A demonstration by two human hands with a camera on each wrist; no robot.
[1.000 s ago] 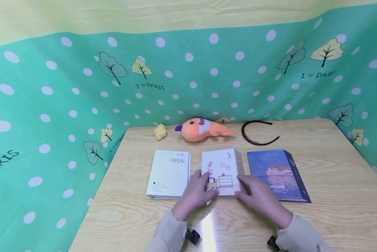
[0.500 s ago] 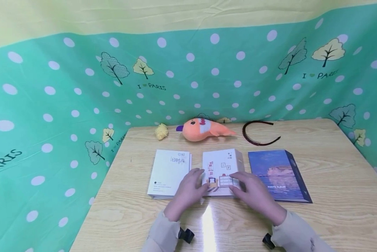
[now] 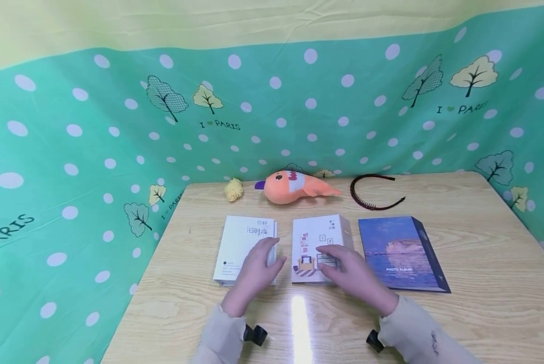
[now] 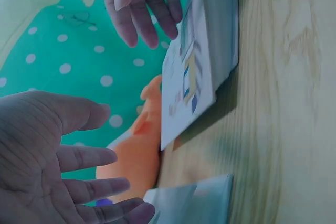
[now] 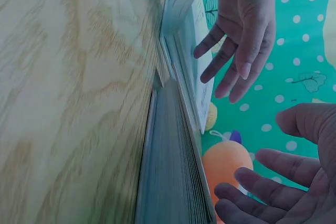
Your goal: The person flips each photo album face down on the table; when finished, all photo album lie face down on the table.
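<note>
Three photo albums lie side by side on the table. My left hand (image 3: 255, 269) hovers at the right edge of the white album (image 3: 240, 247), fingers relaxed and holding nothing. Over the middle album (image 3: 312, 227), which has a drawn room with a sofa and drawers on its cover, hangs my right hand (image 3: 354, 273), thumb and fingers spread apart. Both hands, the left hand (image 4: 37, 156) and the right hand (image 4: 142, 3), show loose and empty in the left wrist view. To the right lies the blue album (image 3: 395, 253) with a seaside painting, touched by neither hand.
Behind the albums lie a crumpled yellow item (image 3: 233, 190), an orange plush toy (image 3: 283, 188) with a purple beak, and a dark toothed headband (image 3: 367, 203). A green dotted curtain (image 3: 276, 91) hangs along the table's back and left side.
Both hands have come off the middle album's sides. My left hand moved left toward the white album, and my right hand shifted left above the middle cover. The albums stay in place.
</note>
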